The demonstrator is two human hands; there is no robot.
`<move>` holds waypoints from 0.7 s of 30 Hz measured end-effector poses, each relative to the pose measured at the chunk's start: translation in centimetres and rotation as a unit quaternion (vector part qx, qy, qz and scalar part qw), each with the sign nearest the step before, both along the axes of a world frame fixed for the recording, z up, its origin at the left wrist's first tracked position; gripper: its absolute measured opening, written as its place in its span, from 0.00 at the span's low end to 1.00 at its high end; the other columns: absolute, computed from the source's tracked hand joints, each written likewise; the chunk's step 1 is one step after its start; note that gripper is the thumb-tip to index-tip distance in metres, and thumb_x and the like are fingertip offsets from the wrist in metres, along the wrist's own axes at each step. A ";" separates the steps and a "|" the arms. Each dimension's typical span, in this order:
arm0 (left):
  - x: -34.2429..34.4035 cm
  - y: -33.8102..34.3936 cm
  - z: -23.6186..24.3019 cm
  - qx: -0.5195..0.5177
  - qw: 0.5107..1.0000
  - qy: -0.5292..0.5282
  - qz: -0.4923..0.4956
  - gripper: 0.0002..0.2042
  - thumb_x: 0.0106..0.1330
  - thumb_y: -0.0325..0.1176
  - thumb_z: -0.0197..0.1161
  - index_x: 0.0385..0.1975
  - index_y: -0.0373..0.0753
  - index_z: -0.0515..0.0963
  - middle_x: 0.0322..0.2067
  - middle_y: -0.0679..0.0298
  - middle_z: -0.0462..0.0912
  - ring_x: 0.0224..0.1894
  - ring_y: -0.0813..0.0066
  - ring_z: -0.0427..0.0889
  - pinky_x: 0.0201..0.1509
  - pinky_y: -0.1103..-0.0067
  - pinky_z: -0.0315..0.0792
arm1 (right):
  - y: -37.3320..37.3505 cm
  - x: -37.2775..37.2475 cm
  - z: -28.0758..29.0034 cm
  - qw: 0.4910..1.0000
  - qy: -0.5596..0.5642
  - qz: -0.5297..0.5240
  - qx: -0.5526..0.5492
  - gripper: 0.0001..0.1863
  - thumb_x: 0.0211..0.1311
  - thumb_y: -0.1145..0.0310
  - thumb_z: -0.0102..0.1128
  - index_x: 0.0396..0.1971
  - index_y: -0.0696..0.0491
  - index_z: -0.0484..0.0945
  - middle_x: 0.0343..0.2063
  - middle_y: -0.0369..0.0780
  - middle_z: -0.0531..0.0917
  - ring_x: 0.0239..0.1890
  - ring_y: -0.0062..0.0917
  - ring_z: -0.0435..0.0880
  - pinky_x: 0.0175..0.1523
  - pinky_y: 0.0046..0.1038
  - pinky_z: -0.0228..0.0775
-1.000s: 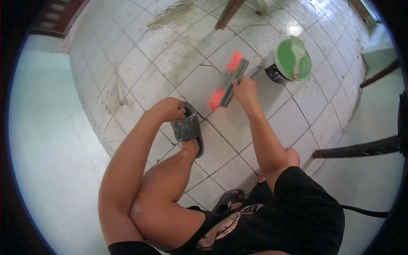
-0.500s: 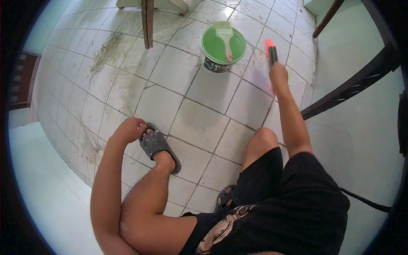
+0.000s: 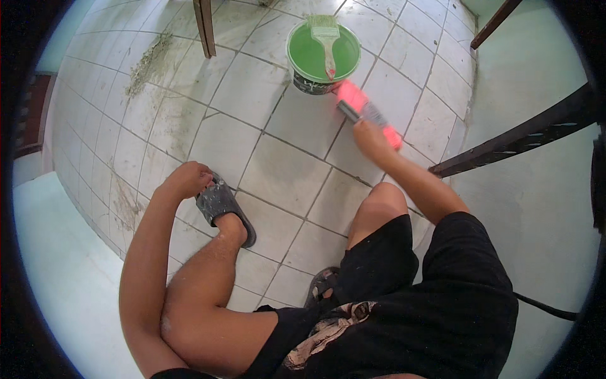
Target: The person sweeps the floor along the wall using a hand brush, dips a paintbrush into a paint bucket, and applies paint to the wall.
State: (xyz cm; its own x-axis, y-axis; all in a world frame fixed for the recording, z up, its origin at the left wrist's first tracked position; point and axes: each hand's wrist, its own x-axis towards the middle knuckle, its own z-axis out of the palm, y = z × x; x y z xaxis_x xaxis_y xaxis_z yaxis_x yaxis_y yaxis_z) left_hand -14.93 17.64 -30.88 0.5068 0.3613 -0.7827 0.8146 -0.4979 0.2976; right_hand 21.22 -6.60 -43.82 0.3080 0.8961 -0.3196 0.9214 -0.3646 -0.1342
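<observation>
My right hand (image 3: 372, 136) is closed on a bright pink tool (image 3: 377, 115) with a pale middle and a dark grey bar along one side; motion blur hides its exact kind. The tool's far end reaches the lower right of a green bucket (image 3: 314, 86) in this view; whether they touch, I cannot tell. A wide paintbrush (image 3: 325, 39) lies across the bucket's rim, its handle towards me. My left hand (image 3: 189, 178) hangs by the toe end of my dark, paint-spotted slipper (image 3: 221, 201), fingers curled in. What those fingers hold, if anything, is hidden.
Brown furniture legs stand at the far left (image 3: 204, 28) and far right (image 3: 495, 24). A dark wooden beam (image 3: 517, 142) slants in from the right by the pale wall (image 3: 536, 208). Dirt (image 3: 148, 66) marks the tiled floor (image 3: 287, 170) at left.
My right hand has swung left and nearer, bringing the pink tool from right of the bucket to its lower right. The view has shifted slightly; my left hand stays by the slipper.
</observation>
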 end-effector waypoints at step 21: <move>-5.3 -1.5 3.5 0.193 0.964 -0.121 0.137 0.14 0.59 0.37 0.56 0.44 0.40 0.77 0.36 0.55 0.81 0.35 0.62 0.81 0.42 0.71 0.73 | 33.4 -30.6 1.5 0.936 0.264 -0.148 0.179 0.11 0.55 0.71 0.49 0.32 0.60 0.78 0.32 0.52 0.81 0.37 0.43 0.82 0.40 0.36 0.76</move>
State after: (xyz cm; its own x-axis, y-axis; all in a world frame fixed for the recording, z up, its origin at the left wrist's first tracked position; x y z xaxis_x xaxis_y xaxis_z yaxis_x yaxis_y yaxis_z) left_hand -20.26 16.11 -27.42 0.5024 0.7474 -0.4346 0.8609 -0.3860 0.3315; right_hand -9.37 26.81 -42.30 0.4434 0.8753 -0.1928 0.5587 -0.4381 -0.7042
